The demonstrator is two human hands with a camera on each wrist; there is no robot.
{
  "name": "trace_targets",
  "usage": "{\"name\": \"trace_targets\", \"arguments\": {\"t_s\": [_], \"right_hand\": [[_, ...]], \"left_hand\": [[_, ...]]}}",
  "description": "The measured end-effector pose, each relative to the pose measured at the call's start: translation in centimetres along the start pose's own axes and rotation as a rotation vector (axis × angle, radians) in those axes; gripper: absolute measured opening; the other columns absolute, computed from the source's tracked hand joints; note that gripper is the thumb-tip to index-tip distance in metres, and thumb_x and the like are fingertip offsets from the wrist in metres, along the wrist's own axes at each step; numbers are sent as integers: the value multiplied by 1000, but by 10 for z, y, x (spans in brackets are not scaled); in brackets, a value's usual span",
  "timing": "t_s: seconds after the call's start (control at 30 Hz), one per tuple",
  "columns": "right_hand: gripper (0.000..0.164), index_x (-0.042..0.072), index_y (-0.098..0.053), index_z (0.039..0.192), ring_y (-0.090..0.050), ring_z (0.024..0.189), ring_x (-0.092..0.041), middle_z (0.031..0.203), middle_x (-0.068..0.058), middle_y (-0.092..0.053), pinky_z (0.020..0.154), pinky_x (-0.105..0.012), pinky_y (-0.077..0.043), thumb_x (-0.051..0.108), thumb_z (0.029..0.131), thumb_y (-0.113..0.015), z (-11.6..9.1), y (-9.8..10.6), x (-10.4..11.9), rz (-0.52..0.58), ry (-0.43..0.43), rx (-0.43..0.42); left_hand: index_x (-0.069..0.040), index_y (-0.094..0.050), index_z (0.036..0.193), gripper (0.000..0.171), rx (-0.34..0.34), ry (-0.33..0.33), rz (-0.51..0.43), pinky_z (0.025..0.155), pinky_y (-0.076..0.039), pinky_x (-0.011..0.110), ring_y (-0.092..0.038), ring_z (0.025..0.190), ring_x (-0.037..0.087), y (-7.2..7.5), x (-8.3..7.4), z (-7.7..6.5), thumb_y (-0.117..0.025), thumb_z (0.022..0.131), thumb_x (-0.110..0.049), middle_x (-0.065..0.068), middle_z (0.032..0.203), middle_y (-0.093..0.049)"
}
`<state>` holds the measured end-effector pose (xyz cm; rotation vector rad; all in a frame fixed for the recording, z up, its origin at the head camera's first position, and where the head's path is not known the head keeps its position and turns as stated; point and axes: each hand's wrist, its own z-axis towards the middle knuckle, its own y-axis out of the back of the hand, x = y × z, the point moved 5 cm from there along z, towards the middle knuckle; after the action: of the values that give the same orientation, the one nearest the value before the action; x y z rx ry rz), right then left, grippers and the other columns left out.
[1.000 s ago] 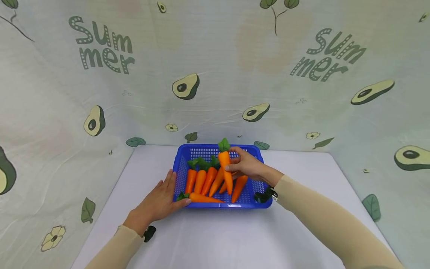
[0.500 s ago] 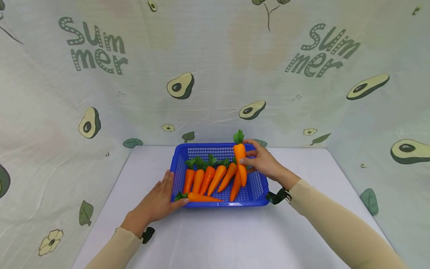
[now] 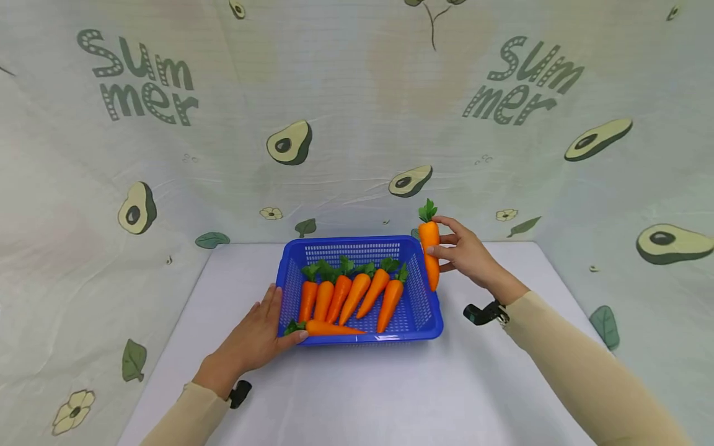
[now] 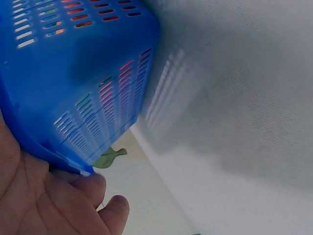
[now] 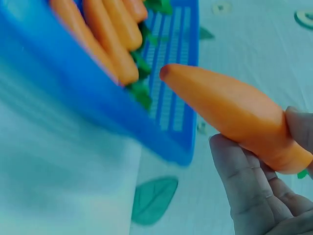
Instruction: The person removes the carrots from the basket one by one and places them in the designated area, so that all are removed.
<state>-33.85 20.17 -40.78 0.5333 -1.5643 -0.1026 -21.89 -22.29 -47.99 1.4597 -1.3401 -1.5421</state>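
Note:
My right hand (image 3: 468,251) pinches a carrot (image 3: 429,238) between thumb and fingers, leaves up and tip down, over the right rim of a blue plastic basket (image 3: 407,337). In the right wrist view the carrot (image 5: 230,103) points its tip toward the basket. My left hand (image 3: 245,341) rests against the basket's left side, fingers straight along it and thumb over the front left corner. Several carrots (image 3: 354,297) lie side by side inside, leaves toward the back. Across their tips at the front lies another carrot (image 3: 331,328).
The basket stands on a white table (image 3: 357,396). Behind and beside the table hangs a pale cloth (image 3: 346,111) printed with avocados and leaves. A dark strap device (image 3: 484,314) sits on the right wrist and another (image 3: 240,394) on the left.
My right hand has carried the carrot rightward and back, from above the basket's middle to its right rim, uncovering the carrots beneath. The left hand has stayed on the basket.

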Motion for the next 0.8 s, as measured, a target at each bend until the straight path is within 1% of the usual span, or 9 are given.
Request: {"name": "trace_targets", "arguments": {"t_s": [0.1, 0.17, 0.33, 0.57, 0.8], "right_hand": [[80, 27, -25, 168, -68, 118, -48, 146, -32, -52, 83, -52, -65, 16, 103, -70, 1, 14, -7, -14, -23, -20], [80, 28, -24, 169, -66, 120, -50, 149, -33, -50, 84, -52, -65, 16, 104, -69, 1, 21, -14, -26, -36, -26], [82, 29, -20, 170, -62, 124, -53, 153, -35, -45, 87, -54, -64, 15, 105, -67, 1, 35, -31, -46, -72, -35], [85, 25, -17, 171, -61, 125, -54, 154, -38, -40, 91, -56, -62, 10, 104, -66, 9, 35, -67, -24, -158, -20], [81, 21, -19, 170, -63, 123, -49, 152, -38, -42, 88, -50, -65, 10, 104, -64, 18, 24, -102, -70, -239, -1]], "left_hand": [[5, -8, 167, 126, -14, 1, 9, 129, -18, 62, -18, 161, 48, 0, 3, -1, -50, 91, -86, 27, 175, -7], [5, -10, 167, 125, -24, -4, 11, 129, -19, 62, -18, 160, 48, 0, 3, -2, -49, 91, -86, 28, 175, -8], [7, -11, 166, 127, -41, -29, 17, 128, -21, 62, -22, 159, 49, 0, 0, -1, -41, 90, -90, 29, 174, -10], [7, -12, 166, 125, -54, -35, 23, 129, -21, 61, -22, 159, 48, -1, 0, -2, -42, 90, -89, 29, 174, -11], [8, -14, 165, 125, -66, -40, 47, 128, -22, 62, -22, 159, 48, 1, 0, -1, -43, 91, -89, 30, 173, -13]]}}
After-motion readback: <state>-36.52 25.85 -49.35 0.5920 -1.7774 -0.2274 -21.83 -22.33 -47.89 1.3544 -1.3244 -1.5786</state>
